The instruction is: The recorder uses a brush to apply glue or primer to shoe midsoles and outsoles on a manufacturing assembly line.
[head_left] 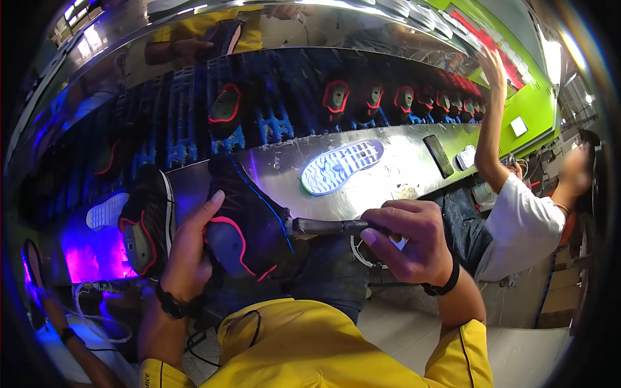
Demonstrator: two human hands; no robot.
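A black shoe upper (pixel 259 213) with red trim at its collar is held in my left hand (pixel 189 255), the thumb on its near side. A thin blue line runs along its side. My right hand (pixel 412 240) grips a dark-handled brush (pixel 326 226) between thumb and fingers. The brush tip meets the lower side edge of the upper. Beyond it, a pale shoe sole (pixel 343 167) lies tread up on the metal bench. Left of my left hand stands another black shoe (pixel 154 200) with a white line along its edge.
Behind the metal bench (pixel 407 152), a blue-slatted conveyor (pixel 272 126) carries several black uppers (pixel 336 97). A dark block (pixel 438 155) lies right of the sole. Another sole (pixel 107 211) sits left under purple light. A person (pixel 517 220) in white reaches up at right; another person's arm (pixel 71 336) shows lower left.
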